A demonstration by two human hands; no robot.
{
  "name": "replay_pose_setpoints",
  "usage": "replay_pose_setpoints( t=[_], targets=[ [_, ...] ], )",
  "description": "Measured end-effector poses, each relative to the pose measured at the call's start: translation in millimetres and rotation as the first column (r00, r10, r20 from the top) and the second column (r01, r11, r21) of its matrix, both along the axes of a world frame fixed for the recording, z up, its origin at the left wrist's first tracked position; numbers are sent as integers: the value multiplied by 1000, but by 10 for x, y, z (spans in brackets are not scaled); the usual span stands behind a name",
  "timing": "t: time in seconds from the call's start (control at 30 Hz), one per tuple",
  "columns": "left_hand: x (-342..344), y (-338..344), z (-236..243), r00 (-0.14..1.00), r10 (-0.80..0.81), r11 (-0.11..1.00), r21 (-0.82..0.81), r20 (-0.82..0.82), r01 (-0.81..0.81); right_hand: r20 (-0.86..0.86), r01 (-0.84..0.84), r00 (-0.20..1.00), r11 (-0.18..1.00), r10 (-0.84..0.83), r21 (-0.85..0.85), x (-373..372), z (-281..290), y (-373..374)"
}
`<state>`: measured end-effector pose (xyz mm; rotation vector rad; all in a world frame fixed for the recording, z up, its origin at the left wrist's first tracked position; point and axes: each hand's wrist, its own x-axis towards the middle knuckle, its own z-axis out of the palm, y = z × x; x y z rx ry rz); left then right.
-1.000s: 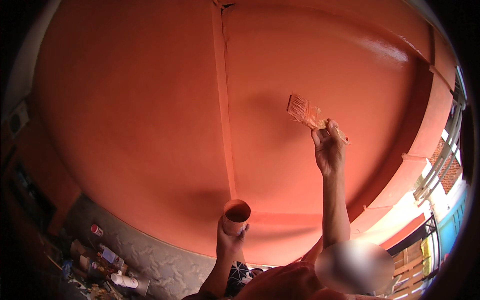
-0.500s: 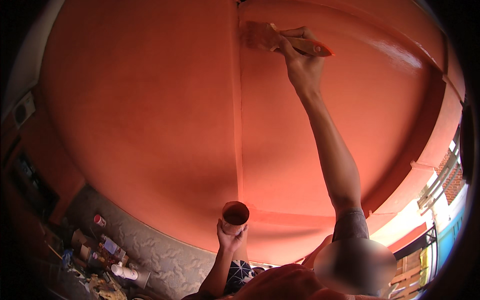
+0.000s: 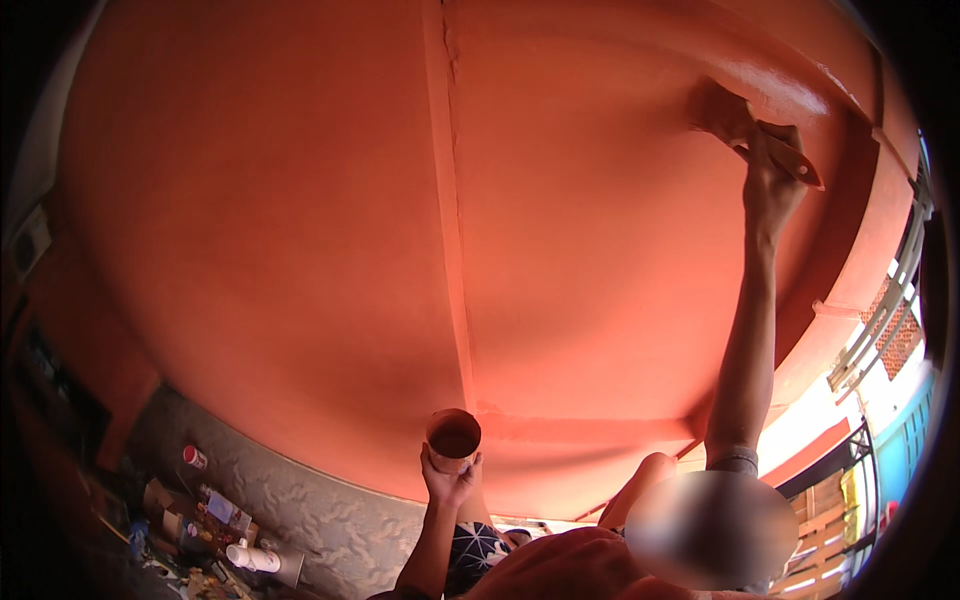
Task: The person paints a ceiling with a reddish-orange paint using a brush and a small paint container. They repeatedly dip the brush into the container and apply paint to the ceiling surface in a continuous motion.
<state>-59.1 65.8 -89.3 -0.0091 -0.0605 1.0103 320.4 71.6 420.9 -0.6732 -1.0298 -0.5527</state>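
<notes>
Gripping a paintbrush (image 3: 725,110), the right hand (image 3: 769,188) is outstretched.

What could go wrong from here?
The open cup is held only by the left hand, so a tilt could spill any contents, perhaps onto the patterned shorts.

The right hand holds the brush at the end of an extended arm, so its stroke on the orange surface might wander.
</notes>
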Motion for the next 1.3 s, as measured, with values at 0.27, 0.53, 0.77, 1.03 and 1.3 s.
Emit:
replay_pose_setpoints(
  t=[0.27,0.53,0.77,1.03,1.3],
  targets=[
    [55,48,-39,998,22,999,-32,-50,-23,219,765,623,644,-751,31,-216,133,-4],
    [47,38,-173,998,-62,998,-26,-7,62,590,385,749,923,-302,-17,-1842,231,822],
    [231,-19,-210,998,-46,998,56,48,43,288,-264,909,951,300,-159,-587,260,677],
    [363,-47,-202,995,-98,995,30,-6,98,-151,635,747,762,-648,-127,1183,64,-833],
    [241,40,-301,994,-106,991,81,25,104,409,695,619,710,-671,113,-281,119,290]
  ],
)
